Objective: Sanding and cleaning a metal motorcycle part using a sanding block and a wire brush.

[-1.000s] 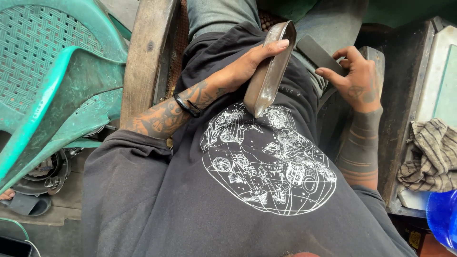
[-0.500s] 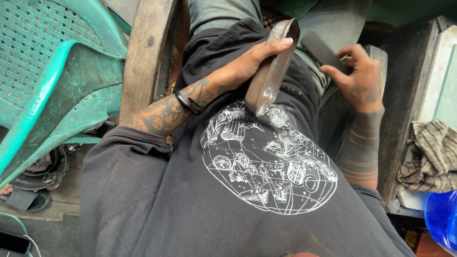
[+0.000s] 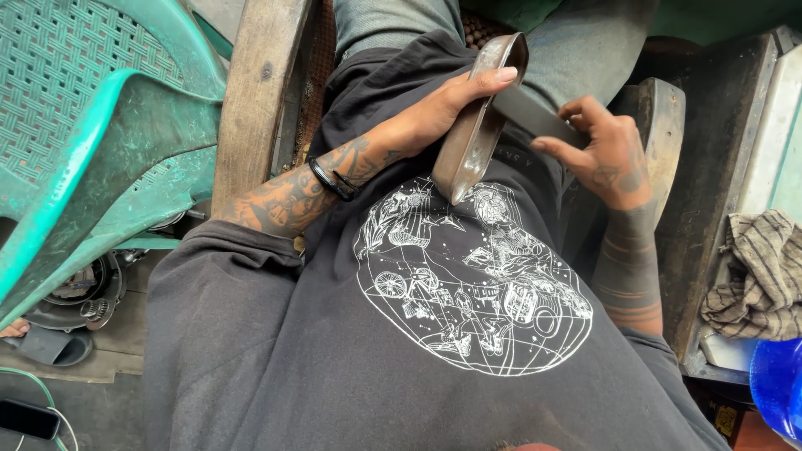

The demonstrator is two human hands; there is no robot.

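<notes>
Sliding dark flat block [image 3: 535, 117] nearer metal tray [image 3: 476, 125]; left hand [image 3: 434, 113] unmoved.

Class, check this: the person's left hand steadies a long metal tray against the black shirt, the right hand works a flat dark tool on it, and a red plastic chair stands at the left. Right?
Not quite. The plastic chair is green, not red, as the head view shows. The rest holds: the left hand steadies the long metal tray against the black shirt, and the right hand works the flat dark tool.
</notes>
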